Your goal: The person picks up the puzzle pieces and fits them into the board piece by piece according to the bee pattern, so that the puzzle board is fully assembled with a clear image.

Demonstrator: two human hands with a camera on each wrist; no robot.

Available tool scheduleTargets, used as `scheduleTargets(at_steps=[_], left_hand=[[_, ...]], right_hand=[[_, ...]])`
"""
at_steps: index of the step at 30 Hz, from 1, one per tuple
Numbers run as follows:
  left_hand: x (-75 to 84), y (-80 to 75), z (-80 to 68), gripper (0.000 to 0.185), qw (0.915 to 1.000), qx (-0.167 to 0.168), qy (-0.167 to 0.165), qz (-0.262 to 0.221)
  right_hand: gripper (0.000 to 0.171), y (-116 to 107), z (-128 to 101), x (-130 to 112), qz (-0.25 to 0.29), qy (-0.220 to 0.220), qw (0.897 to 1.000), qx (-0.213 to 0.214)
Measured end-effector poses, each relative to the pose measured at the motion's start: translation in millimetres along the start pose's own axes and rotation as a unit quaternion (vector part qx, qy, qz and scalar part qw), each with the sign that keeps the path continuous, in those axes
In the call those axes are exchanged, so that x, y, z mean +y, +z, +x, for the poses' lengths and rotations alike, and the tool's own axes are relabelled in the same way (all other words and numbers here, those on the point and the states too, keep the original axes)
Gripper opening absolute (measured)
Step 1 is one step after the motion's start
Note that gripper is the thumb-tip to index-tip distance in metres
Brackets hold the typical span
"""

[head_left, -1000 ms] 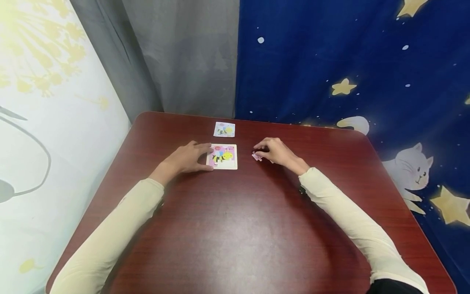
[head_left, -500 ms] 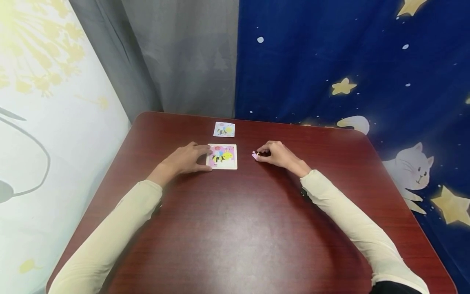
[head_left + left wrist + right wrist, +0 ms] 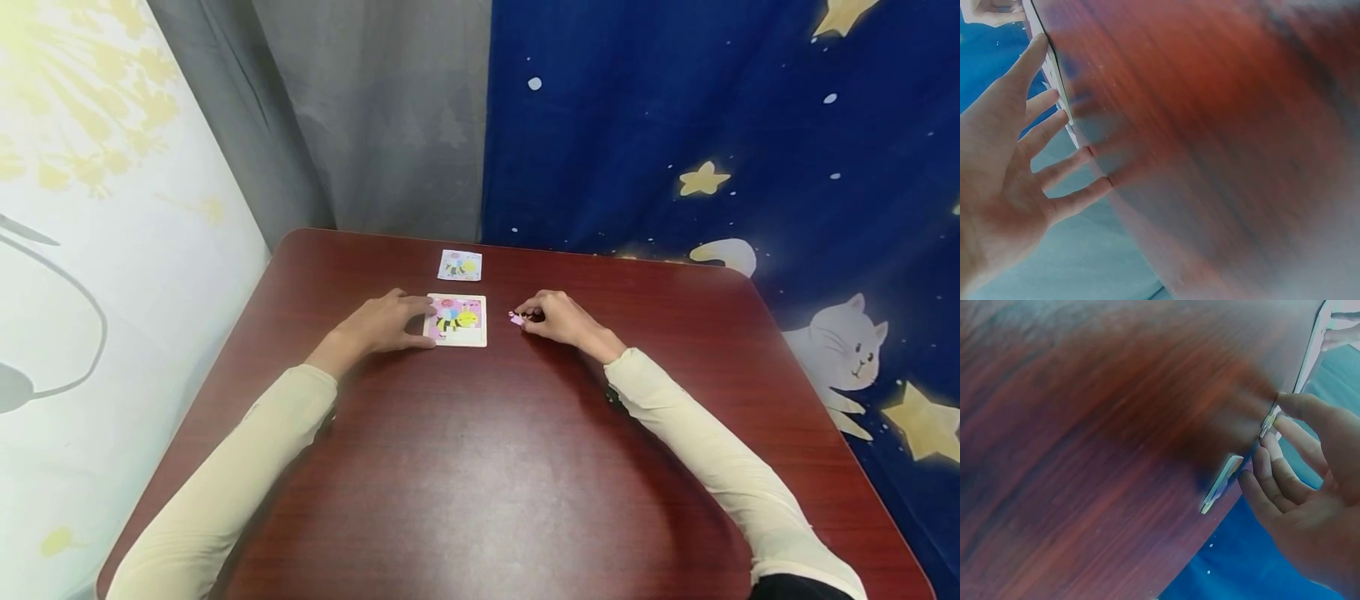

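Note:
A square puzzle board (image 3: 468,337) with a bee picture lies on the table, its lower part bare and pale. My left hand (image 3: 378,323) touches the board's left side, thumb at the near corner and fingers farther up. In the left wrist view the fingers of that hand (image 3: 1016,156) are fairly straight and spread. To the right of the board, my right hand (image 3: 564,318) pinches a small pink puzzle piece (image 3: 517,318) between thumb and fingers. The right wrist view shows this piece (image 3: 1268,422) edge-on near the tabletop. Another puzzle piece (image 3: 1221,484) lies beside the fingers.
A printed card (image 3: 460,265) with the same bee picture lies behind the board. The reddish-brown table (image 3: 465,467) reaches back to a grey curtain (image 3: 390,117) and a blue star-patterned curtain (image 3: 600,125). A white wall (image 3: 112,275) stands at the left.
My right hand has drawn its fingertips together on the pink puzzle piece and shifted it slightly left, towards the board. The left hand and board have stayed nearly still.

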State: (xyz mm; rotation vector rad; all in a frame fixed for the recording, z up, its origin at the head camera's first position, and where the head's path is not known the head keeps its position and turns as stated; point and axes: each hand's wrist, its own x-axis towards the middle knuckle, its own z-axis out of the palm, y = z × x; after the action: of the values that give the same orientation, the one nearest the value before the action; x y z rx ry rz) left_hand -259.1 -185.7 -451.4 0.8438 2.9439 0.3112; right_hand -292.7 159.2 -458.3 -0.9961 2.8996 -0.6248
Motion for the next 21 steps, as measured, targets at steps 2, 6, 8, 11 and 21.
scheduleTargets(at_steps=[2, 6, 8, 11, 21], left_hand=[[0.7, -0.8, 0.3, 0.069, 1.0, 0.0, 0.002, 0.0], [0.5, -1.2, 1.3, 0.068, 1.0, -0.001, 0.007, 0.002], [0.3, -1.1, 1.7, 0.068, 1.0, -0.002, 0.007, 0.002], [-0.3, -0.5, 2.1, 0.068, 1.0, -0.004, 0.008, 0.003], [0.7, -1.1, 0.9, 0.069, 1.0, -0.002, 0.001, 0.009]], right_hand=[[0.029, 1.1, 1.1, -1.1, 0.001, 0.004, 1.0, 0.001], [0.029, 3.6, 3.2, -2.2, 0.01, 0.002, 1.0, 0.005], [0.027, 4.2, 4.0, -2.8, 0.014, -0.004, 1.0, 0.006], [0.026, 4.1, 4.7, -5.1, 0.017, -0.014, 1.0, 0.007], [0.026, 3.1, 12.8, -24.4, 0.023, -0.044, 0.999, 0.009]])
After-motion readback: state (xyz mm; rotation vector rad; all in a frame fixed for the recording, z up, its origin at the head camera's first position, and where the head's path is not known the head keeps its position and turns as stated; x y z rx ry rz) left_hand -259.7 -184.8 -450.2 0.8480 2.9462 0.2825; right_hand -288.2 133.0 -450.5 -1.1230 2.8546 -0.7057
